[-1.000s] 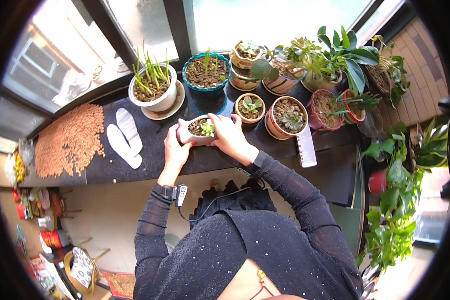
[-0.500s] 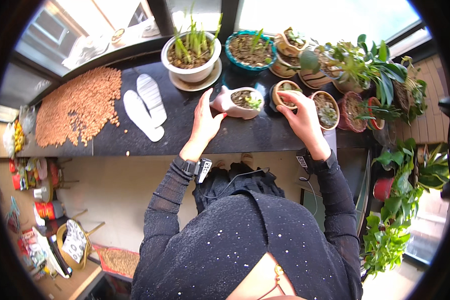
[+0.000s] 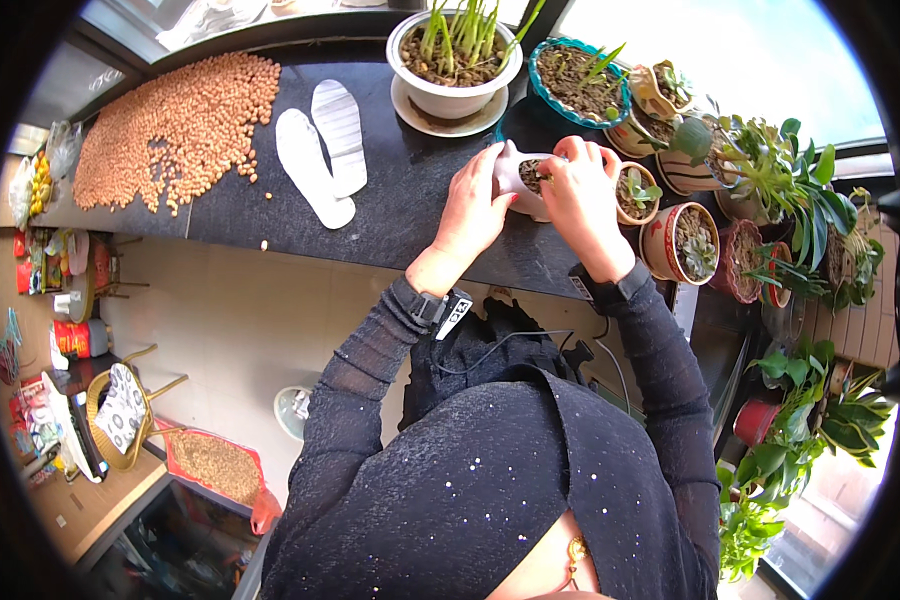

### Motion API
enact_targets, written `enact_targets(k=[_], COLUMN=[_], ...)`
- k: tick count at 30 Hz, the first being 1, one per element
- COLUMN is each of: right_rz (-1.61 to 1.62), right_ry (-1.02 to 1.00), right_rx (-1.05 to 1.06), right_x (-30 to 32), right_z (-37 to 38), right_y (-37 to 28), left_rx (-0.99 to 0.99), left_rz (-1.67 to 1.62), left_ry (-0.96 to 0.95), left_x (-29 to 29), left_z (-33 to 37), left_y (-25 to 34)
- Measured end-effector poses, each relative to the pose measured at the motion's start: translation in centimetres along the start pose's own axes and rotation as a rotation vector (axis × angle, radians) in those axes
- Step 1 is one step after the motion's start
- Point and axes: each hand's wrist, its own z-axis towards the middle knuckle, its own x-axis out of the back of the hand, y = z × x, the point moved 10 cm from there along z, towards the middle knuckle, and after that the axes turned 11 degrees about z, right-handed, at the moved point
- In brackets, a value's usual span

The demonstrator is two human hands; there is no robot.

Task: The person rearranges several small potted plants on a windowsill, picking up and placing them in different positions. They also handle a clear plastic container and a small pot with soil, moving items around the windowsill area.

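A pale pinkish-grey, animal-shaped planter [image 3: 511, 176] with soil in it stands on the dark counter in front of me. My left hand [image 3: 473, 203] grips its left end, fingers along the far side and thumb near the front. Over the planter's right part is my right hand [image 3: 582, 198], its fingers curled and closed at the soil. What those fingers pinch, and the small green plant at that end, are hidden. Close to the right hand stand a round pot with a succulent [image 3: 637, 192] and a red-and-cream pot with a rosette succulent [image 3: 692, 243].
Behind the planter are a white pot of green shoots [image 3: 450, 95] on a saucer and a teal pot [image 3: 582, 85]. More potted plants [image 3: 760, 170] crowd the right. To the left lie two white insoles [image 3: 315, 165] and spread-out peanuts or beans [image 3: 185, 130].
My right hand has left the small round pot and moved left onto the planter. My left hand has closed on the planter's left end. The view has shifted and turned.
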Motion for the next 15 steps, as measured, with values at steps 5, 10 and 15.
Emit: enact_targets(k=[5, 10, 15], right_rz=[-0.053, -0.017, 0.031], right_ry=[-0.015, 0.006, 0.102], right_rx=[0.063, 0.064, 0.089], right_x=[-0.7, -0.2, 0.6], right_z=[0.0, 0.3, 1.0], right_y=[-0.6, -0.8, -1.0], left_rx=[-0.004, 0.01, 0.01], left_rz=[0.008, 0.038, 0.033], left_ry=[0.014, 0.019, 0.015], left_x=[0.1, 0.3, 0.3], left_z=[-0.1, -0.2, 0.0], left_y=[-0.1, 0.0, 0.0])
